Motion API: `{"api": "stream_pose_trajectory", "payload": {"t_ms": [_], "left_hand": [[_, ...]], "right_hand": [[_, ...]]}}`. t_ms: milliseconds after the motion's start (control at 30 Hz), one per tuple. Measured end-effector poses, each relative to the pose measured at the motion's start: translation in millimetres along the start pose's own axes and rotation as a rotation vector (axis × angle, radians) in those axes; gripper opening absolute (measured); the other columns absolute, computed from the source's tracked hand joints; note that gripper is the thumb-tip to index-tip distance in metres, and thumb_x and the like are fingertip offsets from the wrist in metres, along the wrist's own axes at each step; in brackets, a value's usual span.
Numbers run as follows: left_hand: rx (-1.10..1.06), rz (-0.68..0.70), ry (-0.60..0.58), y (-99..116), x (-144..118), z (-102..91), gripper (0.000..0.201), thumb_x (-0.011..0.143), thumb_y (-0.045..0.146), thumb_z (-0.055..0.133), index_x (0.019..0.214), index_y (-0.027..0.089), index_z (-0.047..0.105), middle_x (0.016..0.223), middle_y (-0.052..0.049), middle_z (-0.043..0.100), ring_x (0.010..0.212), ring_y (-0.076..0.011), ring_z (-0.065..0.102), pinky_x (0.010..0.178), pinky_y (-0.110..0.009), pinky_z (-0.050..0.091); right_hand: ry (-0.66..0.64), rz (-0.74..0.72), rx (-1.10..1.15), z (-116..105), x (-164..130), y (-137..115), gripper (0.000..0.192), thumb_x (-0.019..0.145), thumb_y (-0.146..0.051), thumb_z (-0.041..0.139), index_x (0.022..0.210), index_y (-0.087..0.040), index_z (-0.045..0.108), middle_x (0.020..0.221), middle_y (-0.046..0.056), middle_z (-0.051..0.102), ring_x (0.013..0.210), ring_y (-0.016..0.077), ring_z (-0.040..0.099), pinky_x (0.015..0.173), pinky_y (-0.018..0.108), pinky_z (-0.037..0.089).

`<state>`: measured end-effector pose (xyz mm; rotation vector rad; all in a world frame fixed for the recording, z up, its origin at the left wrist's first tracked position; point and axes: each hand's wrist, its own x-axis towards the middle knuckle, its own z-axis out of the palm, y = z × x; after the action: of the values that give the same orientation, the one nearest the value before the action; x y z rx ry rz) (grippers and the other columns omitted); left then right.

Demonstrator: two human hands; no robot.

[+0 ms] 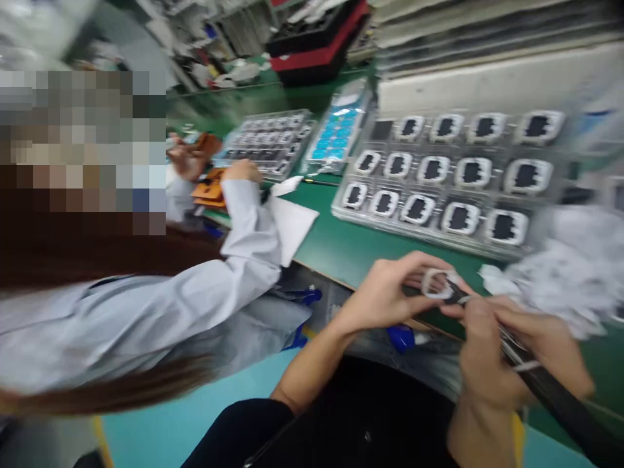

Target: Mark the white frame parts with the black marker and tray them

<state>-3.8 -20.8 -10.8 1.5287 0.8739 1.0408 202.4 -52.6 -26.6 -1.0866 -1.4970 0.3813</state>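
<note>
My left hand [383,292] is closed around a small white ring-shaped frame [429,286], holding it by its edge above the front of the bench. A long dark tool [556,393] with light bands around it lies in my right hand [492,351], the fingers wrapped about its shaft. Its narrow end reaches the frame or comes very close; blur hides whether they touch. Just beyond my hands sits a clear tray [404,225] with rows of similar white frames, each with a dark centre.
A co-worker's sleeve [180,318] fills the left, and their hands handle an orange item [210,188]. Behind are another parts tray [273,140] and a bag of blue pieces [336,133]. Crumpled white material [570,266] lies at right; white paper [295,224] rests near the bench edge.
</note>
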Motion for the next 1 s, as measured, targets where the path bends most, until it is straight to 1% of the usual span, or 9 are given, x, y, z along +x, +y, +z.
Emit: {"api": "stream_pose_trajectory", "payload": {"t_ms": [67,133,233,367,467,600,767,867,1000], "left_hand": [[-0.101,-0.036,0.021,-0.9,-0.6,0.1,0.048,0.104,0.031,0.098,0.145,0.017,0.077,0.128,-0.010,0.092,0.117,-0.0244,0.093,0.111,-0.034,0.076],[-0.138,-0.058,0.039,-0.2,0.7,-0.4,0.050,0.099,0.030,0.103,0.141,0.018,0.078,0.124,-0.010,0.093,0.112,-0.0240,0.094,0.106,-0.031,0.077],[-0.135,-0.071,0.053,2.9,2.0,0.5,0.053,0.094,0.028,0.108,0.136,0.018,0.079,0.118,-0.009,0.093,0.108,-0.0244,0.094,0.101,-0.030,0.078],[-0.135,-0.033,0.072,5.3,1.4,3.0,0.055,0.089,0.022,0.111,0.134,0.019,0.080,0.113,-0.006,0.094,0.104,-0.0226,0.095,0.098,-0.026,0.078],[-0.126,-0.008,0.087,4.5,1.4,3.4,0.049,0.093,0.022,0.108,0.133,0.019,0.081,0.112,-0.005,0.093,0.102,-0.0200,0.094,0.095,-0.023,0.078],[-0.125,0.004,0.071,2.1,1.4,1.9,0.042,0.099,0.023,0.104,0.133,0.019,0.080,0.119,-0.008,0.094,0.109,-0.0224,0.095,0.101,-0.026,0.078],[-0.155,0.009,0.038,1.4,1.4,-3.8,0.046,0.098,0.024,0.106,0.136,0.020,0.081,0.120,-0.008,0.094,0.110,-0.0229,0.095,0.101,-0.026,0.078],[-0.162,0.014,0.023,0.9,1.4,-5.9,0.049,0.097,0.025,0.108,0.138,0.020,0.081,0.119,-0.008,0.094,0.109,-0.0230,0.095,0.100,-0.026,0.078],[-0.104,0.054,0.039,-1.1,0.7,-4.4,0.039,0.104,0.027,0.102,0.137,0.020,0.082,0.124,-0.009,0.094,0.115,-0.0249,0.095,0.106,-0.030,0.079]], "right_hand": [[0.134,-0.050,0.065,10.0,3.3,-14.1,0.011,0.101,-0.011,0.093,0.101,-0.022,0.092,0.082,0.003,0.084,0.068,0.0212,0.083,0.062,0.027,0.064],[0.187,-0.017,0.104,19.1,3.4,-20.2,0.011,0.105,-0.012,0.090,0.101,-0.021,0.085,0.083,0.001,0.082,0.075,0.0228,0.085,0.075,0.033,0.075],[0.229,0.007,0.130,24.8,-0.3,-24.8,0.014,0.108,-0.012,0.087,0.104,-0.021,0.077,0.086,0.000,0.081,0.075,0.0197,0.081,0.089,0.042,0.081],[0.193,0.028,0.176,22.7,-2.3,-27.7,0.012,0.109,-0.011,0.084,0.103,-0.020,0.080,0.086,0.000,0.079,0.074,0.0180,0.076,0.094,0.050,0.084],[0.185,0.016,0.214,22.7,-2.5,-25.2,0.014,0.108,-0.009,0.085,0.104,-0.020,0.077,0.087,0.000,0.079,0.076,0.0197,0.078,0.094,0.053,0.084],[0.202,-0.024,0.204,25.2,-4.1,-21.5,0.018,0.106,-0.006,0.085,0.110,-0.021,0.075,0.087,-0.001,0.079,0.076,0.0194,0.078,0.095,0.055,0.084],[0.154,-0.047,0.228,19.9,-3.6,-24.1,0.018,0.105,-0.005,0.085,0.111,-0.021,0.078,0.089,-0.001,0.081,0.073,0.0176,0.072,0.099,0.061,0.083],[0.093,-0.022,0.214,14.0,-1.2,-28.9,0.015,0.106,-0.006,0.082,0.101,-0.020,0.081,0.085,-0.001,0.080,0.071,0.0161,0.068,0.100,0.060,0.083],[0.076,-0.017,0.197,13.6,0.9,-32.4,0.016,0.106,-0.006,0.081,0.098,-0.020,0.080,0.083,-0.001,0.079,0.071,0.0160,0.069,0.099,0.056,0.084]]}}
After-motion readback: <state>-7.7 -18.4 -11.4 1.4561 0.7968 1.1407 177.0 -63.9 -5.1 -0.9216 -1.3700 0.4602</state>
